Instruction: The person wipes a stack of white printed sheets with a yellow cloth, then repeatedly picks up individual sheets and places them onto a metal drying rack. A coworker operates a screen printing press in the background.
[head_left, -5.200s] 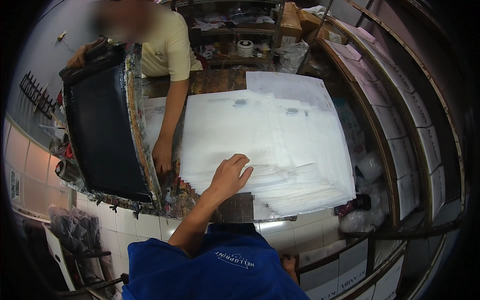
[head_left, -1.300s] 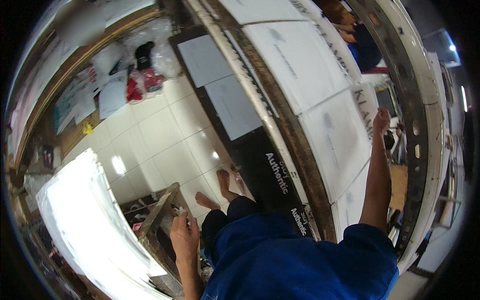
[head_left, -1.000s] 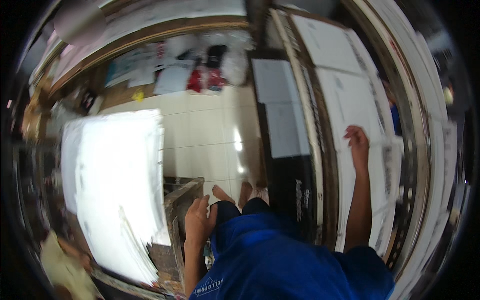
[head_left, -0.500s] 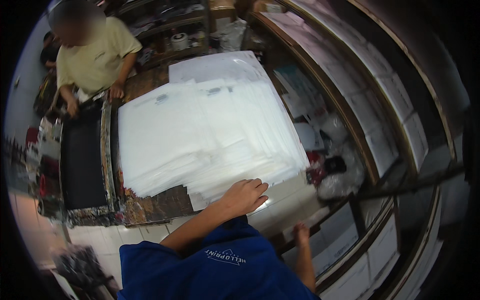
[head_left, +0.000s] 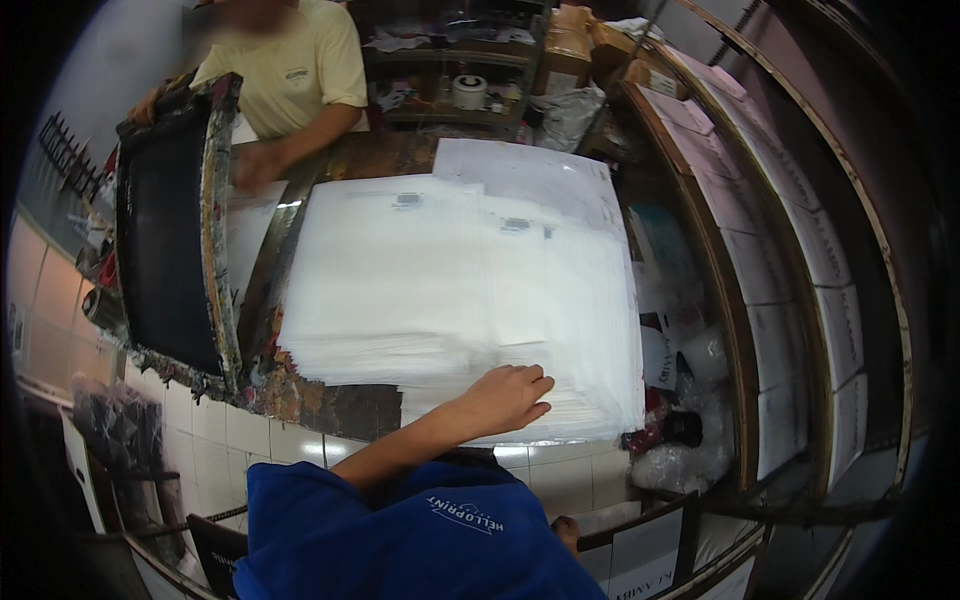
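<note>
Across the table, a person in a yellow shirt [head_left: 290,70] holding up a black framed screen [head_left: 165,235] — paint-smeared along its edge. Behind, a dark shelf [head_left: 450,60] with a roll of tape [head_left: 467,92]. On the right, long racks of white sheets [head_left: 790,300] — and crumpled plastic bags [head_left: 680,440] below.

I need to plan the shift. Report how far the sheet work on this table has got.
Done: white sheets lie fanned in overlapping layers across the table, and more sheets fill the rack on the right.
In hand: the left hand lies flat on the stack's near edge, while a co-worker holds the dark screen frame tilted up.
Left: most of the stack looks blank; no count is possible.
</note>
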